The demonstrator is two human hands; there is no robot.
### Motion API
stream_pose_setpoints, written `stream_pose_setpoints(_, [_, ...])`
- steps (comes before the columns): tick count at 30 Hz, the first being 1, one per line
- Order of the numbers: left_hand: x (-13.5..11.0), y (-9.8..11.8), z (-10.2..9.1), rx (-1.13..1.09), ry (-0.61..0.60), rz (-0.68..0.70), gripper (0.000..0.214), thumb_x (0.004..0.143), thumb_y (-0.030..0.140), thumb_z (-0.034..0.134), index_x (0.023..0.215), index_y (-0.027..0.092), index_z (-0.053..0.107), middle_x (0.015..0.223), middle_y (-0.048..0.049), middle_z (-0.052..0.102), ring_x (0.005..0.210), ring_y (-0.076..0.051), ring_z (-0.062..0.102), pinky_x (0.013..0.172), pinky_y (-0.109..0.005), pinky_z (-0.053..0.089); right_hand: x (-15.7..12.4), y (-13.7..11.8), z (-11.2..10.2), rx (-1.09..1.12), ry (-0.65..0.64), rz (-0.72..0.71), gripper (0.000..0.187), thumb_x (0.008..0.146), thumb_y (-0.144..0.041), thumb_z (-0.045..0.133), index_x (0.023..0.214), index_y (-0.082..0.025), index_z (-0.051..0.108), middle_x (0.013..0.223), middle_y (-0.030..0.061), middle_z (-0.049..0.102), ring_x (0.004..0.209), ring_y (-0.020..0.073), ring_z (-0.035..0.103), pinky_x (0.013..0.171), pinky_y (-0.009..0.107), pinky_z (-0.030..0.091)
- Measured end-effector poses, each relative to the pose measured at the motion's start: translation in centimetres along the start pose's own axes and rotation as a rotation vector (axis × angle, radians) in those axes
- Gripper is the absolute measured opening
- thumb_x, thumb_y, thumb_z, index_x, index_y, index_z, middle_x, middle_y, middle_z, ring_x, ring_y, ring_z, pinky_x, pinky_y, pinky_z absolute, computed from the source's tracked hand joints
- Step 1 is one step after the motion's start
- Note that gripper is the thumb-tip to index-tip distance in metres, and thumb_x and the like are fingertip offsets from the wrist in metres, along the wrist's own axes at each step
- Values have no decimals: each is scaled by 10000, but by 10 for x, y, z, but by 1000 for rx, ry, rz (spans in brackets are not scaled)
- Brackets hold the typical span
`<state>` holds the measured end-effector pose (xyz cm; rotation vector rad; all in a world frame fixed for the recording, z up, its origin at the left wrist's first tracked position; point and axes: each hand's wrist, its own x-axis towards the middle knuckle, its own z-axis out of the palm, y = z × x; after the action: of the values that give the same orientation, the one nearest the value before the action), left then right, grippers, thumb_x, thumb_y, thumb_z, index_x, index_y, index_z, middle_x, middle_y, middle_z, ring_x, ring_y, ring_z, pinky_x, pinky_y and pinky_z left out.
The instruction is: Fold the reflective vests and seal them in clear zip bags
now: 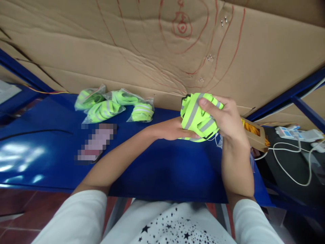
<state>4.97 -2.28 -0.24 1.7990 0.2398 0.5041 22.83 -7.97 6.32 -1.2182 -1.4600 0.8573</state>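
A bundle of neon-yellow reflective strap (194,115) with grey stripes and black buckle parts is held above the right half of the blue table. My right hand (224,117) grips its upper right side, thumb pressed across the front. From the left, my left hand (175,130) reaches under the bundle, with its thumb along the lower edge and its other fingers hidden behind. A thin white cord (216,137) hangs by the bundle's lower right.
Several clear bags of folded neon straps (108,108) lie at the table's back left. Nearer is a pixelated phone-like object (98,142). A cardboard box with yellow contents (254,134) and white power strips (299,134) stand right. Cardboard (142,51) walls the back of the blue table (165,169).
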Motion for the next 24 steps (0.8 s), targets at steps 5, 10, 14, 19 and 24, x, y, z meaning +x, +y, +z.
stream_pose_setpoints(5, [0,4,1,235,54,104,354,961,418,700,1197,157,738,1243,-106,771,1187,-279,701,1121,-400,500,13,14,-7,170,-81,150,568,796,-720,783,1019,-198,803,823,48,790,788,239,783,670,334,653])
stream_pose_setpoints(10, [-3,12,-4,337,71,212,286,939,373,725,1161,201,778,1232,-113,776,1172,-290,707,1101,-381,511,19,23,-4,176,-172,114,612,807,-785,723,1045,-226,798,866,52,799,890,274,789,760,408,680])
stream_pose_setpoints(14, [-9,20,-8,377,84,181,288,906,355,759,1153,211,791,1188,-97,789,1164,-286,696,1118,-364,485,23,27,5,187,-230,95,583,809,-776,724,1064,-253,763,930,35,784,885,236,768,749,373,665])
stream_pose_setpoints(19, [-12,28,-13,337,112,85,248,887,374,771,1042,181,792,1033,-56,800,971,-244,716,955,-303,543,21,26,4,-43,137,-266,400,868,-641,763,930,-246,731,922,2,751,870,180,732,819,329,627])
stream_pose_setpoints(24, [-9,34,-13,324,164,150,231,906,336,747,1078,188,790,1106,-68,795,1073,-263,714,1049,-336,513,2,8,-3,-203,-147,-336,560,1083,-633,371,1273,-240,722,1306,57,746,1206,225,712,1081,410,562])
